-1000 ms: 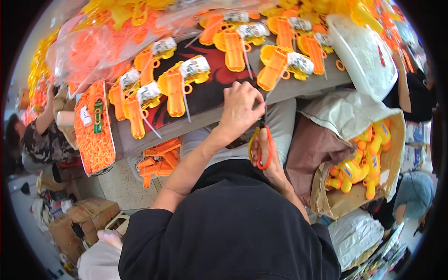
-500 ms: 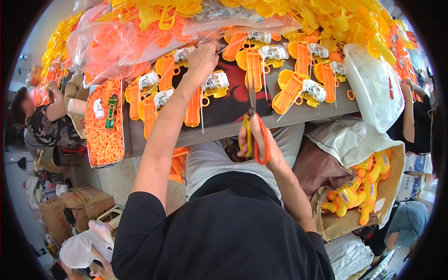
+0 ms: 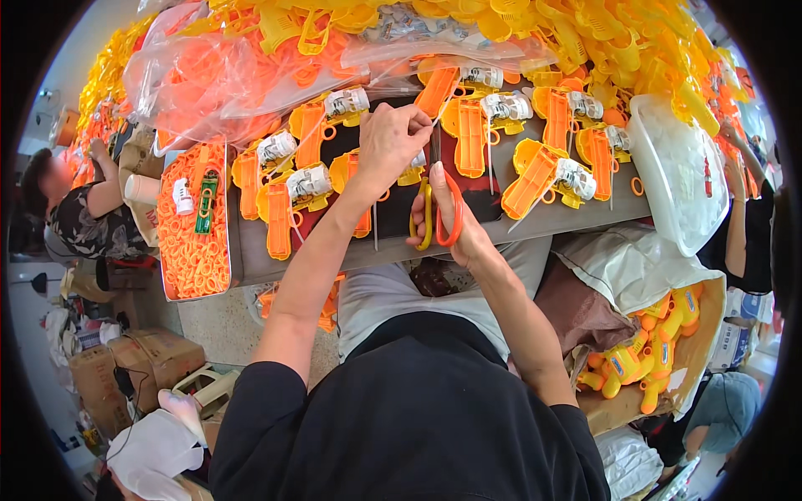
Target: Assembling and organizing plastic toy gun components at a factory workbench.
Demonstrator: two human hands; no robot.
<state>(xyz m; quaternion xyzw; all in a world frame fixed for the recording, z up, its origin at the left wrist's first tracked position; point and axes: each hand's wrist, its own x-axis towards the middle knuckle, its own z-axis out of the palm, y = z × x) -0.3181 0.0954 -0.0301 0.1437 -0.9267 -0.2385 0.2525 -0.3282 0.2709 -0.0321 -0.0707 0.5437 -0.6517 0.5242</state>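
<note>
My left hand (image 3: 387, 146) is closed in a pinch on a thin white strip (image 3: 446, 101). That strip runs up to a yellow-and-orange plastic toy part (image 3: 435, 88) with a printed white cylinder at its side. In my right hand (image 3: 464, 234) is a pair of scissors (image 3: 458, 207) with one red and one yellow handle loop. Their blades point away from me, close below the left fingertips; the tips are hard to make out. Similar toy parts (image 3: 533, 177) lie in rows around both hands, several with white strips hanging toward me.
A tray of small orange rings (image 3: 194, 263) stands at the left. Bagged orange parts (image 3: 209, 83) and heaped yellow shells (image 3: 585, 37) line the back. At the right are a translucent white tub (image 3: 668, 184) and a sack of yellow toys (image 3: 660, 351). Other people work at both sides.
My left hand has moved right and toward me, and now pinches the white strip. The scissors have shifted slightly left, near the left fingers. The whole view has shifted a little.
</note>
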